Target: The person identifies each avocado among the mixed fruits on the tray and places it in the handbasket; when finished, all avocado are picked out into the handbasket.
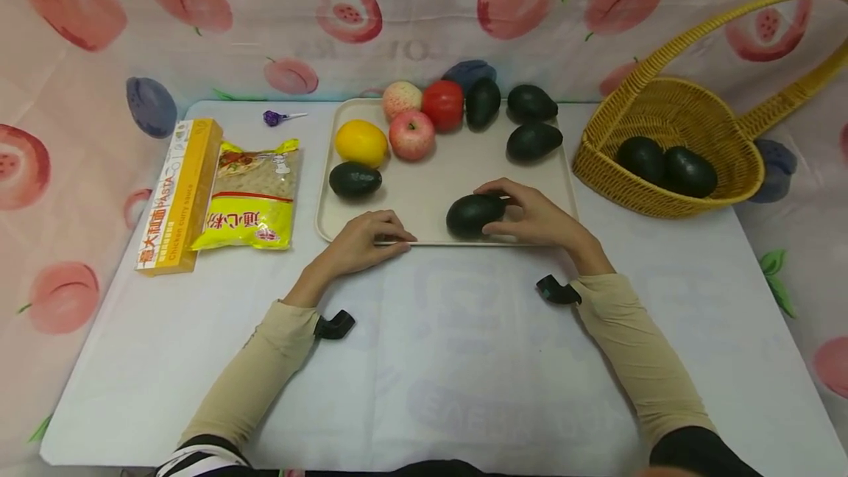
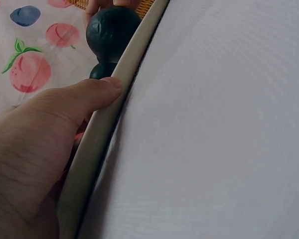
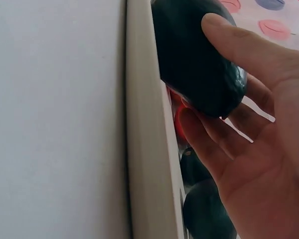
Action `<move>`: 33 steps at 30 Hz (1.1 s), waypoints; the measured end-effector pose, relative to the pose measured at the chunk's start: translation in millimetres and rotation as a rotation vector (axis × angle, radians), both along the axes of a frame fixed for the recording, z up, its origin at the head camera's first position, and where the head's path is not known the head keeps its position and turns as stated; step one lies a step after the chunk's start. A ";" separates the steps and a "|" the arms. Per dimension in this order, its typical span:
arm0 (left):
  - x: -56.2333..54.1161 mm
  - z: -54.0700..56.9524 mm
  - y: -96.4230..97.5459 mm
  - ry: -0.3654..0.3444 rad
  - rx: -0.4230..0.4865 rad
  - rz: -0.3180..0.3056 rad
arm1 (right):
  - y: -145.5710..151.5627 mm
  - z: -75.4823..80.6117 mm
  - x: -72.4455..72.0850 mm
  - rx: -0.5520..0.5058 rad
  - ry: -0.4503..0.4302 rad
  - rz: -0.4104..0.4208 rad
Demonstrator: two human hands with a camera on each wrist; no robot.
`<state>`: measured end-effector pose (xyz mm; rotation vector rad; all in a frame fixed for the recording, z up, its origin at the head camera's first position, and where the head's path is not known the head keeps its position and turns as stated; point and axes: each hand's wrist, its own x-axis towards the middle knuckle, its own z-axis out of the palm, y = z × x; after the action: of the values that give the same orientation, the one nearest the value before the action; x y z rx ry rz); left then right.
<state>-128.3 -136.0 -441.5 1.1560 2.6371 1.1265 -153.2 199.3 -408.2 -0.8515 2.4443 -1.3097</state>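
My right hand (image 1: 539,219) holds a dark green avocado (image 1: 472,216) at the front of the beige tray (image 1: 424,197). In the right wrist view its thumb (image 3: 239,42) lies on the avocado (image 3: 194,55) and the fingers reach round the far end. My left hand (image 1: 364,241) grips the tray's front rim, thumb on the outer side in the left wrist view and fingers inside, mostly hidden there. Near it in the tray lie another avocado (image 1: 355,180) and a yellow lemon (image 1: 361,143). Three more avocados, one of them here (image 1: 534,142), lie at the back right.
A red apple (image 1: 412,135), a speckled peach-like fruit (image 1: 401,100) and a tomato (image 1: 443,105) sit at the tray's back. Right stands a wicker basket (image 1: 596,160) with two avocados. Left are a pasta box (image 1: 179,197), a yellow macaroni bag (image 1: 252,197) and a purple lollipop (image 1: 272,118).
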 end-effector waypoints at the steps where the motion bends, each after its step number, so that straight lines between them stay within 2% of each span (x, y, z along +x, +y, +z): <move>1: 0.8 0.2 -1.1 -0.003 -0.004 0.002 | -0.5 -0.9 0.5 -0.003 -0.004 -0.002; 8: 2.1 1.9 -5.5 -0.007 -0.030 -0.005 | 5.8 2.1 6.5 -0.021 0.031 -0.071; 16: 0.1 4.4 -2.7 -0.012 -0.011 -0.006 | 17.4 44.1 17.4 -0.119 0.107 -0.126; 20: 0.3 5.3 -2.6 -0.002 -0.006 0.008 | 23.4 55.0 17.0 -0.173 0.105 -0.151; 25: -0.4 4.9 -1.6 0.000 0.000 0.012 | 36.3 63.1 16.4 -0.194 0.133 -0.201; 33: -1.8 -2.1 3.3 0.005 0.019 -0.001 | 65.0 70.8 19.8 -0.257 0.190 -0.278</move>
<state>-130.2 -132.8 -443.6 1.1647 2.6353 1.1525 -133.4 264.3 -337.4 -0.7425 2.6543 -1.7449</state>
